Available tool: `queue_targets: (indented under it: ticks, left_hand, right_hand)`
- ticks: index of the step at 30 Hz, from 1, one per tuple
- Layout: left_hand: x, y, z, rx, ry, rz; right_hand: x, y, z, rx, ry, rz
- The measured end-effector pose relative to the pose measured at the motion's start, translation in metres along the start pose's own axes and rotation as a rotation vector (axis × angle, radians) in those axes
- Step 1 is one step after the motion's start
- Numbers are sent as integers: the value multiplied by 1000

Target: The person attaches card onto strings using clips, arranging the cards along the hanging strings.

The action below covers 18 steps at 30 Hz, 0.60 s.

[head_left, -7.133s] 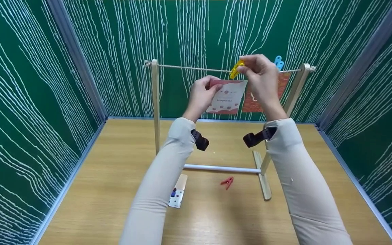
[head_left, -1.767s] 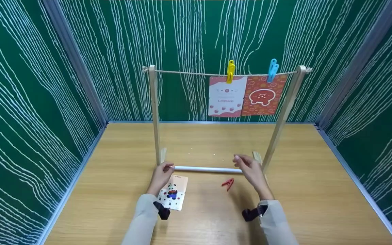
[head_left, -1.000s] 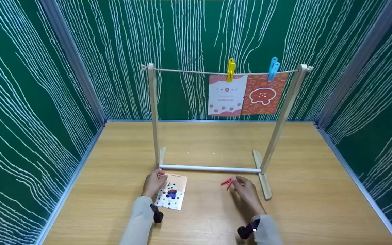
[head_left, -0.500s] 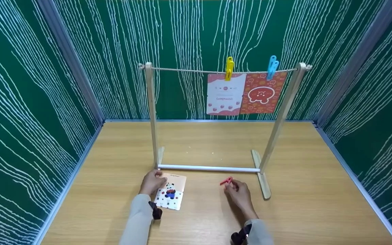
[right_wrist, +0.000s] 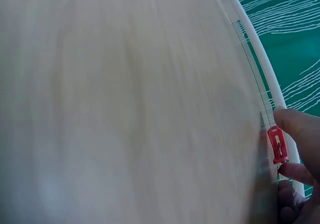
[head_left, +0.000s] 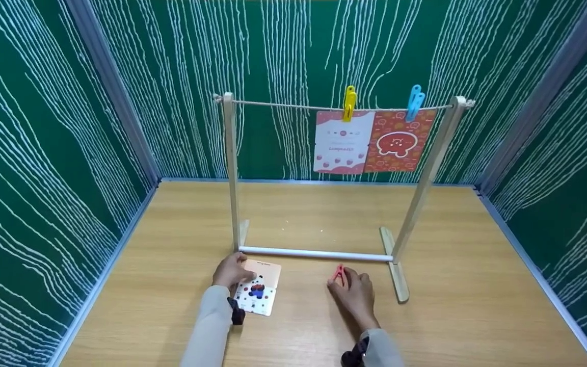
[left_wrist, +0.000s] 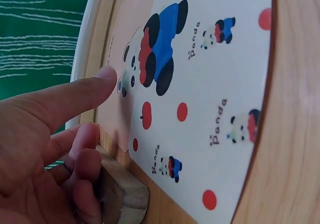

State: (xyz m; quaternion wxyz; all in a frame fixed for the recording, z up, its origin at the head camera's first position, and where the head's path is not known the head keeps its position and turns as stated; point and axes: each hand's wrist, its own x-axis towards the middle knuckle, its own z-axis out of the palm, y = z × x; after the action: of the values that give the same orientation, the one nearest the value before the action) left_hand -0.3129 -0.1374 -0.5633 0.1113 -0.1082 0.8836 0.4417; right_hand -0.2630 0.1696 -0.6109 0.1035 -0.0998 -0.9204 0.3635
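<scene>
My left hand (head_left: 231, 271) is at the upper left edge of a card with a panda print (head_left: 263, 304) that lies on the table. In the left wrist view the thumb (left_wrist: 75, 98) reaches over the card's peach part, while the other fingers bend beside its edge. A red clothespin (head_left: 340, 273) is pinched between thumb and fingers of my right hand (head_left: 357, 296), low over the table. The right wrist view shows the same clothespin (right_wrist: 277, 145) between thumb and fingertip.
Behind the hands stands a wooden rack (head_left: 232, 173) with a rope (head_left: 283, 105) across its top. A yellow clothespin (head_left: 349, 104) holds a strawberry card (head_left: 342, 153) there; a blue one (head_left: 415, 103) holds a red card (head_left: 398, 162). A white bar (head_left: 314, 254) joins the rack's feet.
The strawberry card, earlier held up in my left hand, hangs from the rope under the yellow clothespin. Both hands have come down; the right has picked up and turned the red clothespin.
</scene>
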Motion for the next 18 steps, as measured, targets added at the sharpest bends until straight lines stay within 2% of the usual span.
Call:
queue_targets:
  ticks: [11,14,18]
  left_hand:
    - [-3,-3,-1,53,-64,93]
    - [-3,-4,0,65,-66,120]
    - [-3,-1,2,128,-43,152]
  right_hand:
    - [-4,0,5,-14,-2,11]
    - [-3,0,6,-18,4,14]
    - [-1,-2,6,-16,10,17]
